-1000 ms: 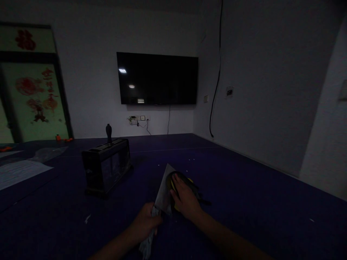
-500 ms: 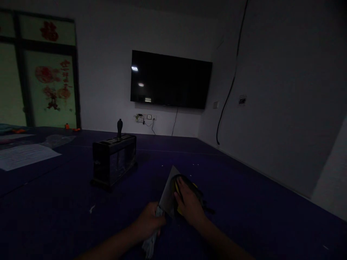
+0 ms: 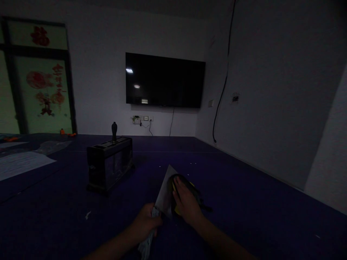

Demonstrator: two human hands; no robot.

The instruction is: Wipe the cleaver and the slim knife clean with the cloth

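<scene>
My left hand [image 3: 148, 224] is closed round the cloth-wrapped handle [image 3: 146, 245] of a broad-bladed cleaver [image 3: 164, 191]. The cleaver's blade slants up and away from me, its wide face pale in the dim light. On the far right part of the blade rests a black and yellow object [image 3: 177, 209], whose kind I cannot make out. My right hand [image 3: 187, 202] lies over this object with its fingers wrapped on top. To the left stands a black knife block [image 3: 111, 162] with clear-looking sides, and one black handle [image 3: 114, 131] sticks up from its top.
Everything stands on a dark purple surface [image 3: 230, 216]. At the left lie a paper sheet [image 3: 24, 164] and a crumpled clear plastic bag [image 3: 52, 147]. White scraps [image 3: 87, 215] are scattered about. A television [image 3: 165, 81] and a hanging black cable [image 3: 222, 90] are on the walls.
The view has shifted slightly, so the background sits a little further left and lower. Both hands keep their holds on the cleaver and the black and yellow object.
</scene>
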